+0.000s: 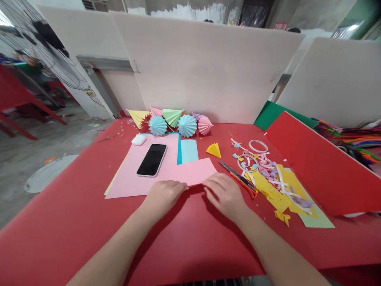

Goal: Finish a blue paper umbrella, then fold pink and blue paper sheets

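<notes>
Both hands pinch the near edge of a pink paper strip (192,170) low over the red table (190,238). My left hand (167,194) grips its left part, and my right hand (224,195) holds its right corner; the fingertips are partly hidden. Under and left of the strip lies a larger pink sheet (127,180) with a black-screened phone (152,160) on it. Light blue paper (189,151) lies just behind the strip. Orange-handled scissors (239,178) rest beside my right hand, and a folded yellow paper wedge (214,150) sits behind it.
Pleated paper cones and fans (187,126) line the back by a white partition (208,71). Two tape rolls (258,146), paper scraps (268,171) and yellow paper (275,194) lie to the right. A red board (321,167) leans at far right. A white case (138,140) sits behind the phone.
</notes>
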Action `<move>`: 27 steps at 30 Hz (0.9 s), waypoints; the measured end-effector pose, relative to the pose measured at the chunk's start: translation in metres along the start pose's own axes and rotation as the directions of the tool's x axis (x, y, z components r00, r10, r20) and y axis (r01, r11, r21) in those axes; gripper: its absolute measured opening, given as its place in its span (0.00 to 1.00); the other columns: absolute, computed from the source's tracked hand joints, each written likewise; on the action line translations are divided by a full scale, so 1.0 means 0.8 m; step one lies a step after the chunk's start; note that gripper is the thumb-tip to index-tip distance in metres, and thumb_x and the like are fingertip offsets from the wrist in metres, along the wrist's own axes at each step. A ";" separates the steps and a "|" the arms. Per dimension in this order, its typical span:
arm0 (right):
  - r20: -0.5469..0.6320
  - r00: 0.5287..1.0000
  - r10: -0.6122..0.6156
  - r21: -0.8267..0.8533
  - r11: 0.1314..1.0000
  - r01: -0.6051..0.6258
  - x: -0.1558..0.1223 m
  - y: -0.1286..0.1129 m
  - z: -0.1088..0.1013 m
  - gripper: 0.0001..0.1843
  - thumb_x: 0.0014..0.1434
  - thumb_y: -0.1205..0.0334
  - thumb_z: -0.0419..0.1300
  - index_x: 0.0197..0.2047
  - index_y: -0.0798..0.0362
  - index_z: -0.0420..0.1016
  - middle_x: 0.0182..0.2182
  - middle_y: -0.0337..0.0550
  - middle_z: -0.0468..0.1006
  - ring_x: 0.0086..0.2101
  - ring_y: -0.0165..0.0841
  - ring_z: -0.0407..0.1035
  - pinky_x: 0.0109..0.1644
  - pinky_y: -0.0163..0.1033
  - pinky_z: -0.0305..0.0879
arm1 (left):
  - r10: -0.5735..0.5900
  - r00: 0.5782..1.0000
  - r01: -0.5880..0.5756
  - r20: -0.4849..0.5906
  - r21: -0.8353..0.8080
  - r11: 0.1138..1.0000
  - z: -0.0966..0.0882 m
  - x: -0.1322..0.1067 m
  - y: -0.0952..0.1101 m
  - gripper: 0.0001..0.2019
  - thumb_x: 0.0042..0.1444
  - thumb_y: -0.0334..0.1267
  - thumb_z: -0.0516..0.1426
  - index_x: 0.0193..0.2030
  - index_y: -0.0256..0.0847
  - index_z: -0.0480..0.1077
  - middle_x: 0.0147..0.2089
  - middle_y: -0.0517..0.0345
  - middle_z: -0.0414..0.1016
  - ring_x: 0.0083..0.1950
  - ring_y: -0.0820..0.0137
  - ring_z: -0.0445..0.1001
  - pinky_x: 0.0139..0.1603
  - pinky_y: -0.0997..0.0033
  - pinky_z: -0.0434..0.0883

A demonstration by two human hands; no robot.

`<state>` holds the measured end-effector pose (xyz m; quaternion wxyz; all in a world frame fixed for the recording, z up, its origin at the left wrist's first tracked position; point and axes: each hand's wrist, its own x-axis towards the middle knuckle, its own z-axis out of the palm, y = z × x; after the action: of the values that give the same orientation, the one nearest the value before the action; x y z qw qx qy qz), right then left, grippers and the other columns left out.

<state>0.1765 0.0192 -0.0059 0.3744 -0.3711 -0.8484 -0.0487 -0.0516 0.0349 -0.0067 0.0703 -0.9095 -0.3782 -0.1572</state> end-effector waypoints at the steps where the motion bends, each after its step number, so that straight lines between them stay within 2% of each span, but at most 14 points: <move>1: 0.015 0.999 -0.051 0.003 0.999 0.051 0.001 -0.009 0.006 0.10 0.56 0.70 0.55 0.42 0.55 0.71 0.35 0.45 0.77 0.39 0.34 0.67 0.48 0.41 0.64 | 0.015 1.000 -0.015 -0.008 0.008 1.000 0.003 0.001 0.008 0.10 0.58 0.29 0.49 0.33 0.38 0.70 0.24 0.59 0.72 0.24 0.69 0.71 0.23 0.72 0.61; 3: 0.041 0.995 -0.092 0.000 0.996 0.092 0.002 -0.021 0.015 0.09 0.57 0.70 0.54 0.41 0.56 0.71 0.33 0.45 0.77 0.37 0.33 0.68 0.45 0.40 0.65 | 0.043 0.999 -0.043 -0.017 0.004 0.999 0.007 0.003 0.021 0.10 0.58 0.28 0.49 0.30 0.38 0.69 0.22 0.60 0.70 0.23 0.69 0.69 0.22 0.72 0.60; 6: 0.073 0.996 -0.054 -0.010 0.998 0.055 0.001 -0.023 0.017 0.07 0.58 0.70 0.53 0.37 0.56 0.72 0.31 0.44 0.77 0.34 0.33 0.68 0.39 0.38 0.65 | 0.062 0.998 -0.062 -0.032 -0.015 0.998 0.009 0.003 0.027 0.09 0.58 0.28 0.49 0.30 0.38 0.69 0.22 0.60 0.70 0.22 0.69 0.69 0.21 0.72 0.59; 12: 0.110 0.992 0.059 -0.005 0.998 -0.059 -0.003 -0.014 0.012 0.07 0.59 0.69 0.52 0.35 0.56 0.71 0.31 0.44 0.76 0.34 0.31 0.68 0.38 0.35 0.63 | 0.032 0.999 -0.032 -0.031 -0.022 0.999 0.005 0.000 0.015 0.07 0.59 0.31 0.50 0.36 0.39 0.70 0.26 0.59 0.73 0.25 0.67 0.72 0.23 0.71 0.62; 17: 0.119 0.988 0.095 -0.054 0.995 -0.089 -0.004 -0.010 0.010 0.07 0.57 0.70 0.51 0.32 0.54 0.69 0.29 0.41 0.75 0.32 0.29 0.68 0.35 0.32 0.60 | 0.055 0.997 -0.058 -0.057 -0.043 0.997 -0.001 -0.002 0.011 0.09 0.59 0.30 0.50 0.37 0.39 0.71 0.27 0.58 0.74 0.27 0.69 0.73 0.25 0.72 0.64; 22: 0.132 0.979 0.159 -0.060 0.987 -0.152 -0.002 0.011 -0.009 0.06 0.54 0.71 0.51 0.30 0.53 0.67 0.28 0.40 0.74 0.30 0.29 0.68 0.33 0.33 0.60 | 0.056 0.993 -0.063 -0.108 -0.056 0.996 -0.010 -0.003 -0.001 0.11 0.60 0.28 0.48 0.37 0.38 0.71 0.26 0.57 0.75 0.27 0.70 0.74 0.25 0.75 0.64; 27: 0.132 0.946 0.297 -0.015 0.955 -0.297 -0.001 0.033 -0.036 0.05 0.53 0.69 0.51 0.29 0.51 0.65 0.27 0.39 0.72 0.29 0.29 0.66 0.34 0.34 0.60 | -0.011 0.992 -0.003 -0.122 -0.115 0.993 -0.019 -0.005 -0.016 0.12 0.61 0.30 0.46 0.37 0.38 0.71 0.27 0.58 0.75 0.28 0.73 0.73 0.28 0.78 0.66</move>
<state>0.2120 0.0273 0.0087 0.3212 -0.4960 -0.8060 0.0354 -0.0665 0.0378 0.0061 0.0407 -0.8999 -0.3654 -0.2344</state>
